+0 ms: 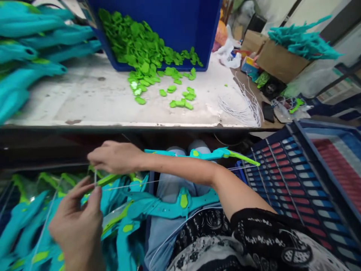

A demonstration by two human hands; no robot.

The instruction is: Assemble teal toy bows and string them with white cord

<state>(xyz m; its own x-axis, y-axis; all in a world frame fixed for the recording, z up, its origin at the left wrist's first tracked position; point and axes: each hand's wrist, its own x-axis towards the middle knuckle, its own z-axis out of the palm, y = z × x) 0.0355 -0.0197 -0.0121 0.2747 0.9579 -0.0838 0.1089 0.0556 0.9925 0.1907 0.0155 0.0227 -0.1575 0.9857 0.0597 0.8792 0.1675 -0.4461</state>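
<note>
A teal toy bow (210, 153) with green tips lies across my lap, below the table edge. A thin white string (146, 182) runs from its right tip toward its left tip. My right hand (115, 156) reaches across to the left and closes on the bow's green left tip. My left hand (79, 222) is below it, with thumb and finger pinched on the end of the string. A second teal bow (180, 201) rests lower on my lap.
Several finished teal bows (34, 229) are piled at lower left and more on the table at upper left (25, 49). A tipped blue bin (175, 22) spills green plastic pieces (158, 81) onto the table. Loose white strings (245, 105) lie at right. A blue crate (304, 177) stands beside me.
</note>
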